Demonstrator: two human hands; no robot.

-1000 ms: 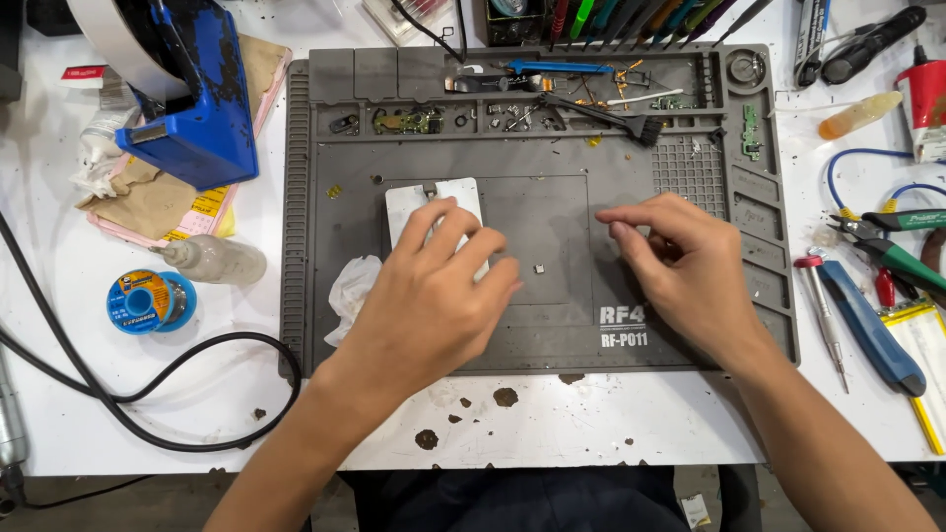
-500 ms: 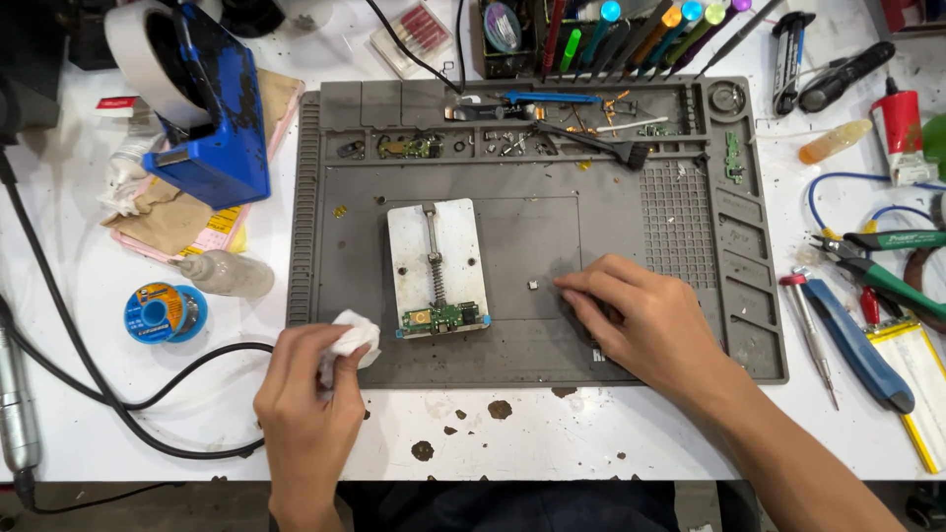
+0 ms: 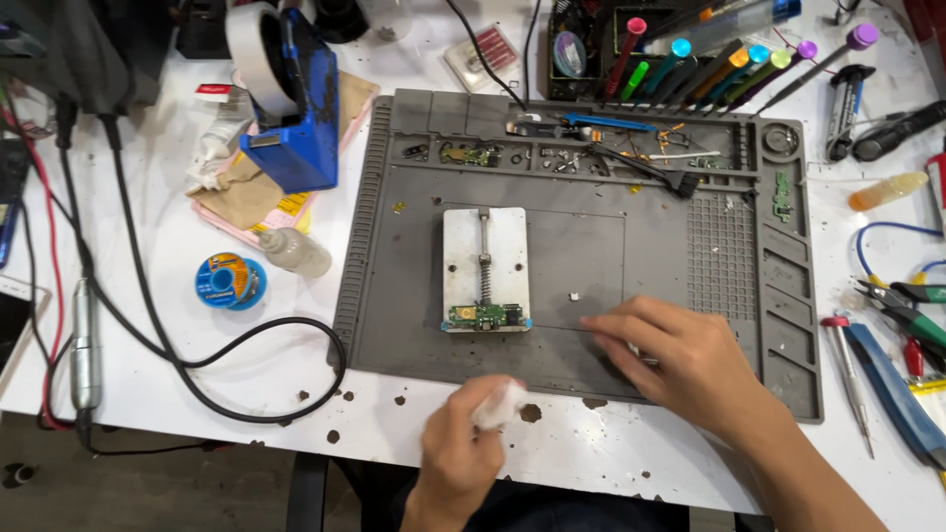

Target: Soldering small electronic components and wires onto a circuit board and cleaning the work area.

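While your left hand [image 3: 463,448] sits low at the near edge of the white table [image 3: 158,374], its fingers are curled together around a small wad of white tissue [image 3: 500,402], which pokes out above the knuckles. That hand is off the grey work mat [image 3: 394,256], just in front of its near border, with the wrist running straight down out of view.

Your right hand [image 3: 680,365] lies palm down on the mat's lower right part, forearm coming in from the lower right corner. Its fingers are stretched out toward the left and pressed flat on the mat; a bit of something pale shows under them, but you cannot tell from this view whether they pinch it or merely rest on it. A tiny white speck [image 3: 574,295] lies on the mat just above the fingertips.

Left of that hand, apart from it, stands the white board holder [image 3: 485,266], upright in the mat's middle, with a small green circuit board [image 3: 485,315] clamped across its lower end and a spring rod running up its centre.

Along the mat's far trays lie small parts and a black brush [image 3: 645,167]. On the table to the left are a blue tape dispenser [image 3: 296,99], a small squeeze bottle [image 3: 294,252], a blue solder-wick reel [image 3: 229,281] and a black cable [image 3: 197,365]. To the right lie pliers and screwdrivers [image 3: 892,335].
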